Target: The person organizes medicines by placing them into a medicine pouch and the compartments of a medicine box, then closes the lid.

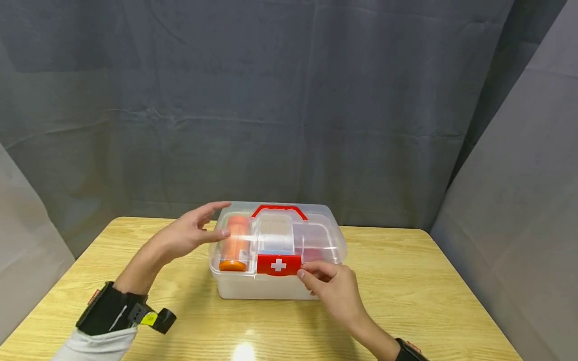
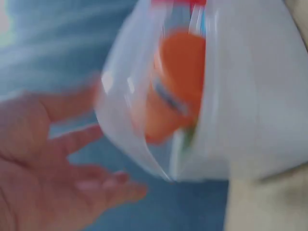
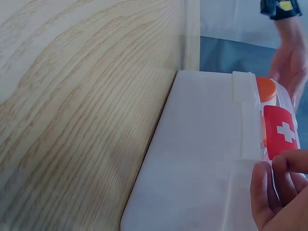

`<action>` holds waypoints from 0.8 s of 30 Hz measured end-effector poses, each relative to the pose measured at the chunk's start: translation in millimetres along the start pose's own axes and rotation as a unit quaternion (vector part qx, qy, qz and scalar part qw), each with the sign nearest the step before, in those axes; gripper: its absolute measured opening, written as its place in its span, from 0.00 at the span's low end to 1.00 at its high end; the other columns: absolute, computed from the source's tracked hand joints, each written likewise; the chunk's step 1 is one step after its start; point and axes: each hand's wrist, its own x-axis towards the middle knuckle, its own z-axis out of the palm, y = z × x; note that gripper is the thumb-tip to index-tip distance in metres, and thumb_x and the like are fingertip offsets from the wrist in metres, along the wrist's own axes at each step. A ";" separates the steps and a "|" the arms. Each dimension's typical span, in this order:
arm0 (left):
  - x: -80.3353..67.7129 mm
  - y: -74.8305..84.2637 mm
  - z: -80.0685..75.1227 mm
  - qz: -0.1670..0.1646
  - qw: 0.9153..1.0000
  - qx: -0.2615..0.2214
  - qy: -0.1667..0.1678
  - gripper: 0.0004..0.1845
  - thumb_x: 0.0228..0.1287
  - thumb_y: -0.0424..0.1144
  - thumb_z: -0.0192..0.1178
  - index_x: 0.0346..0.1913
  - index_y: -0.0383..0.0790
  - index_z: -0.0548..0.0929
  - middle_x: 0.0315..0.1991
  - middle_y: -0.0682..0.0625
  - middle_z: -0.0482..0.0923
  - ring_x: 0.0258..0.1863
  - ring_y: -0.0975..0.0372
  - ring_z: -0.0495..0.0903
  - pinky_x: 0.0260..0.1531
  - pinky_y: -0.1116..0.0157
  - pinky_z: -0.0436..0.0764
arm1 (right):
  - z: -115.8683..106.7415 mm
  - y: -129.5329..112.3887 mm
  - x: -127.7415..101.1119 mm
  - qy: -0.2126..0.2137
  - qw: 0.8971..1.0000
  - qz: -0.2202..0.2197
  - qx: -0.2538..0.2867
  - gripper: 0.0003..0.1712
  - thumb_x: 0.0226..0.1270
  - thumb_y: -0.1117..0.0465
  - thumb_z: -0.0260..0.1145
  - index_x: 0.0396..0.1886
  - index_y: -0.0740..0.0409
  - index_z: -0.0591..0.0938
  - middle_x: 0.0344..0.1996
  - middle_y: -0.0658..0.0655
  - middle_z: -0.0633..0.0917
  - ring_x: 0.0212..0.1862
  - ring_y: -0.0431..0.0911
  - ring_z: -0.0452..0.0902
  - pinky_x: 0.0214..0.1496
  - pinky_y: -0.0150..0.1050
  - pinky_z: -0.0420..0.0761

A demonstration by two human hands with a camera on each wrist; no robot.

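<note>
A clear-lidded first-aid box [image 1: 266,288] with a white base stands on the table. On its front is a red latch [image 1: 266,264] with a white cross; a red handle [image 1: 280,206] lies on the lid. My right hand [image 1: 336,291] pinches the latch's right end between thumb and fingers, near the lid's rim. My left hand [image 1: 189,233] has its fingers extended at the lid's left side, thumb touching it; the left wrist view is blurred there. Through the lid I see an orange bottle [image 1: 236,240] at the left. Whether the lid is fully down, I cannot tell.
The box sits on a light wood table [image 1: 406,291] with its far edge just behind. A dark grey curtain [image 1: 289,110] hangs at the back, and paler cloth panels [image 1: 519,200] flank both sides. Other contents under the lid are hard to make out.
</note>
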 end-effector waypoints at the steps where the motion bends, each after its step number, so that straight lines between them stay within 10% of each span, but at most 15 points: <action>1: -3.8 8.4 6.9 0.019 0.998 0.055 0.031 0.35 0.72 0.44 0.62 0.78 0.49 0.62 0.79 0.34 0.54 0.76 0.35 0.55 0.68 0.33 0.62 | -0.5 -0.2 -0.3 0.001 1.000 0.002 -0.002 0.04 0.60 0.63 0.76 0.34 0.51 0.91 0.23 0.52 0.87 0.23 0.44 0.80 0.28 0.34 0.83; 6: -17.1 32.1 55.4 0.119 0.954 0.231 0.148 0.29 0.67 0.36 0.65 0.70 0.44 0.74 0.72 0.34 0.67 0.72 0.38 0.65 0.68 0.38 0.66 | -1.6 -1.2 -1.7 0.008 1.000 0.009 -0.010 0.04 0.60 0.63 0.76 0.33 0.50 0.91 0.22 0.52 0.86 0.23 0.42 0.78 0.26 0.32 0.79; 13: -16.3 16.6 96.9 0.191 0.889 0.346 0.230 0.58 0.31 0.48 0.87 0.72 0.43 0.71 0.66 0.34 0.69 0.69 0.40 0.62 0.70 0.36 0.59 | -2.8 -3.4 -1.4 0.010 0.999 -0.006 -0.040 0.06 0.59 0.63 0.77 0.35 0.48 0.92 0.22 0.48 0.86 0.24 0.40 0.78 0.27 0.32 0.79; 24: -12.0 3.9 105.7 0.191 0.870 0.372 0.262 0.59 0.33 0.37 0.86 0.75 0.51 0.67 0.69 0.39 0.67 0.72 0.43 0.59 0.61 0.33 0.66 | -6.2 -6.0 -2.5 0.012 0.989 -0.081 -0.126 0.10 0.58 0.63 0.78 0.38 0.46 0.92 0.25 0.40 0.88 0.26 0.35 0.79 0.31 0.31 0.82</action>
